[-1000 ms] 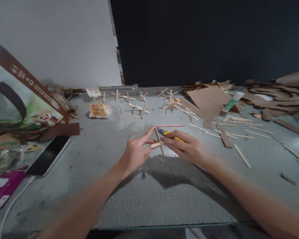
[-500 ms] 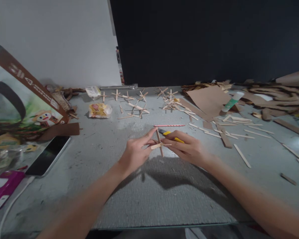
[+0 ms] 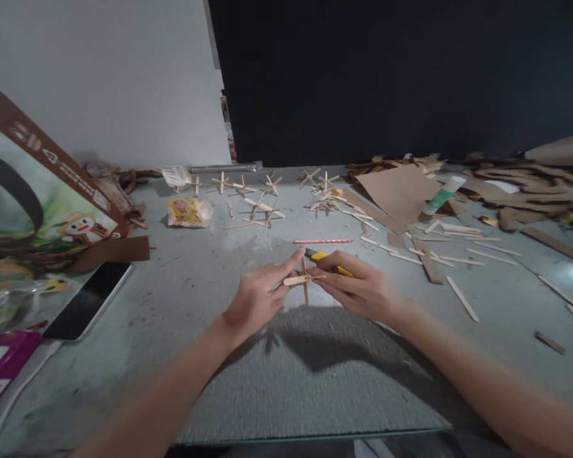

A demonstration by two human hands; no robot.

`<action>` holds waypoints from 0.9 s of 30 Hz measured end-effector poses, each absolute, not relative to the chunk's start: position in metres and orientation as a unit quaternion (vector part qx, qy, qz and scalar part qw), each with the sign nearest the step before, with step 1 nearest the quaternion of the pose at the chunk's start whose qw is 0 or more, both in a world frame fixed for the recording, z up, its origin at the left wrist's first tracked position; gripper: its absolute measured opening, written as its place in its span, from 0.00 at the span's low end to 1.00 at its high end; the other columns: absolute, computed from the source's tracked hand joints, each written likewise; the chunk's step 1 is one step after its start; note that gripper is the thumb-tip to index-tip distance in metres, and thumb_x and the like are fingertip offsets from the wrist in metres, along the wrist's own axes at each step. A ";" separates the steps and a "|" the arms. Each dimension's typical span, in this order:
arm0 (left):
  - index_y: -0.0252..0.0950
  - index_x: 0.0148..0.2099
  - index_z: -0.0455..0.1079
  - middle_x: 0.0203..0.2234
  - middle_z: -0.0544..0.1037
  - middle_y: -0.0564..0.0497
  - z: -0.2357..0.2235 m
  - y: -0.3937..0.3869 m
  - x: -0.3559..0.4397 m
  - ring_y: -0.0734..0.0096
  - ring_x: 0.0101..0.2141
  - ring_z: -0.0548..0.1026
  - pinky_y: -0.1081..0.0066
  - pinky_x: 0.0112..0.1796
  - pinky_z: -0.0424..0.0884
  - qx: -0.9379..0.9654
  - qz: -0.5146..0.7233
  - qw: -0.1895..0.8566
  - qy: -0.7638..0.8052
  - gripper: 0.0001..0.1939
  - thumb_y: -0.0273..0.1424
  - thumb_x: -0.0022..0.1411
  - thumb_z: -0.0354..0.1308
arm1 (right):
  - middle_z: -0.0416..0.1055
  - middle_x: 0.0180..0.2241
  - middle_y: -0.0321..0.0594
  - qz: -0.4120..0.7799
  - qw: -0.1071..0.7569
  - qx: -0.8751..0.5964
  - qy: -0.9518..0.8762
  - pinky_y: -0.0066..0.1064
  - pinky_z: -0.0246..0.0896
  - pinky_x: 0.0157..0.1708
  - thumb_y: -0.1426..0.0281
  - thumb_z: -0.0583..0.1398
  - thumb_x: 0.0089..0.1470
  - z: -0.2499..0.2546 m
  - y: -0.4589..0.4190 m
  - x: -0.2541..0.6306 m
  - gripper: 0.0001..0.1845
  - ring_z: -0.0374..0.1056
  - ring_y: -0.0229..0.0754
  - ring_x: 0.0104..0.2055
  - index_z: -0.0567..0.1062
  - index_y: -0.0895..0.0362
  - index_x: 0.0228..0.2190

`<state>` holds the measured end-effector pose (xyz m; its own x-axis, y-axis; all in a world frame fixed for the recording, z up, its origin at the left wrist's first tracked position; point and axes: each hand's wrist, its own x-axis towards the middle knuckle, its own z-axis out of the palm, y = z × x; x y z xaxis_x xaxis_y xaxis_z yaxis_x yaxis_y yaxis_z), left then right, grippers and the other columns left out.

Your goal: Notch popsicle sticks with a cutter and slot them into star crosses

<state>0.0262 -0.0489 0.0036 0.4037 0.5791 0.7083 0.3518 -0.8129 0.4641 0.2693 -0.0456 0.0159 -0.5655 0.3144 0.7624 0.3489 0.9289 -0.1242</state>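
Note:
Both my hands meet over the grey table [image 3: 181, 305], pinching a small cross of wooden sticks [image 3: 304, 280] between them. My left hand [image 3: 260, 294] grips its left side, index finger stretched out along the top. My right hand [image 3: 358, 286] holds the right side with closed fingers. A yellow utility knife [image 3: 325, 257] lies just behind my right hand. A thin red pencil [image 3: 323, 241] lies flat a little farther back.
Several finished stick crosses [image 3: 262, 203] lie at the back. Loose sticks [image 3: 461, 298], brown cardboard [image 3: 398, 191] and a glue stick [image 3: 443, 194] cover the right. A phone [image 3: 88, 300], a printed bag [image 3: 38, 203] and a magenta box [image 3: 0, 369] stand on the left.
The upright stick of the cross has turned from tilted to nearly vertical between my fingers. Both hands stay in about the same place.

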 end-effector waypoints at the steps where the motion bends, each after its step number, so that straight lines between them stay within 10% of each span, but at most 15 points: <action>1: 0.44 0.71 0.66 0.41 0.86 0.50 0.003 -0.050 0.027 0.74 0.37 0.83 0.74 0.43 0.80 0.823 0.477 0.121 0.283 0.34 0.18 0.66 0.53 | 0.74 0.42 0.47 -0.026 0.430 -0.188 -0.883 0.35 0.77 0.40 0.77 0.58 0.69 0.017 -0.047 0.269 0.18 0.75 0.42 0.42 0.75 0.54 0.57; 11: 0.48 0.75 0.59 0.51 0.85 0.50 0.007 -0.051 0.027 0.65 0.49 0.83 0.65 0.52 0.80 0.820 0.480 0.175 0.258 0.46 0.12 0.58 0.52 | 0.76 0.40 0.46 -0.063 0.425 -0.198 -0.881 0.35 0.76 0.39 0.79 0.60 0.67 0.025 -0.060 0.264 0.26 0.74 0.43 0.39 0.70 0.53 0.63; 27: 0.47 0.73 0.63 0.46 0.86 0.50 0.008 -0.049 0.026 0.66 0.45 0.84 0.63 0.50 0.79 0.825 0.472 0.119 0.288 0.36 0.18 0.66 0.54 | 0.76 0.40 0.47 -0.062 0.393 -0.221 -0.890 0.35 0.77 0.42 0.76 0.59 0.68 0.031 -0.062 0.264 0.17 0.76 0.43 0.40 0.76 0.56 0.55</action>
<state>0.0259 -0.0491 0.0080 0.3889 0.5879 0.7094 0.3628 -0.8055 0.4686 0.2639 -0.0625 0.0310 -0.5937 0.3448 0.7271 0.4428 0.8944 -0.0626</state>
